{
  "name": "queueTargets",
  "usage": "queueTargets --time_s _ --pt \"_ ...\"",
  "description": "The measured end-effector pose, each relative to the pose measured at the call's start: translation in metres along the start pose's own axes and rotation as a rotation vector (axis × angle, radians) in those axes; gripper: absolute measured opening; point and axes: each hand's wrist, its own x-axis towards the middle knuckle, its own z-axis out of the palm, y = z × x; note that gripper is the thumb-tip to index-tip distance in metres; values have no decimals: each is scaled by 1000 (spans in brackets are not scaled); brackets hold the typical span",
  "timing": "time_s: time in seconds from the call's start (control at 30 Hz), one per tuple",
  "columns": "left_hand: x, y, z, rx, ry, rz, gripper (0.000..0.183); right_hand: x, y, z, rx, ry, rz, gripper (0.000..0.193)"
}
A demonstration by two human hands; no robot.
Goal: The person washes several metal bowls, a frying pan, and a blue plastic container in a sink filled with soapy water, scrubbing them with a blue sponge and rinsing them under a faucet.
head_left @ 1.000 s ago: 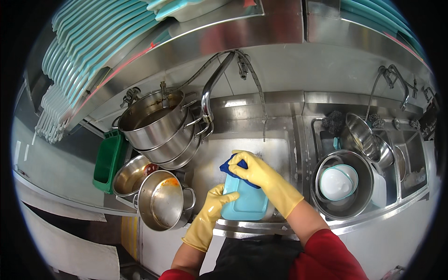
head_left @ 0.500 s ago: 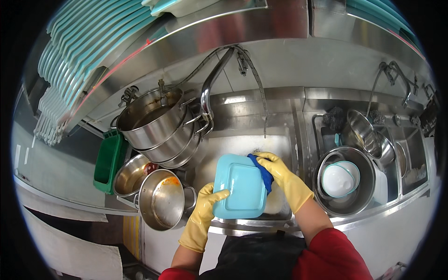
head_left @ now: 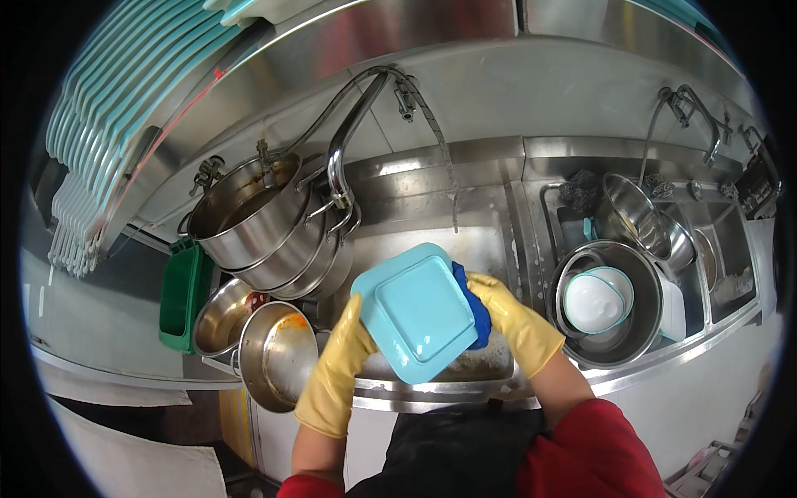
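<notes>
A light blue square plate (head_left: 419, 314), its underside toward me, is held tilted above the near part of the steel sink (head_left: 481, 224). In a yellow rubber glove, my left hand (head_left: 342, 365) grips the plate's left edge, its fingers partly hidden behind it. My right hand (head_left: 510, 319), gloved the same way, is closed on a dark blue cloth (head_left: 475, 311) pressed against the plate's right edge. Part of the cloth is hidden behind the plate.
Stacked steel pots (head_left: 257, 224) stand left of the sink under a faucet (head_left: 340, 158). Nearer are a stained pot (head_left: 278, 361) and a green bin (head_left: 184, 290). A large pot (head_left: 614, 344) with white bowls (head_left: 594, 303) sits right. Plates (head_left: 124, 91) line the upper-left shelf.
The plate has turned, its left corner rising and its lower corner swinging down. My left hand has shifted left along its edge, the thumb leaving the plate's face. The whole view has shifted slightly.
</notes>
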Motion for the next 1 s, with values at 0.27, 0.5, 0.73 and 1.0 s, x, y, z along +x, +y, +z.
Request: queueTargets --time_s 0.27,0.5,0.73,1.0 --pt "9 -4 11 -146 372 -112 45 -3 -20 17 -465 11 -202 37" --pt "11 -29 23 -181 523 13 48 -42 25 26 -1000 314 -486 55" --pt "11 -49 32 -122 685 134 55 -72 85 27 -882 450 -717 52" --pt "7 -76 46 345 770 85 63 -82 46 88 -1184 -47 -808 28"
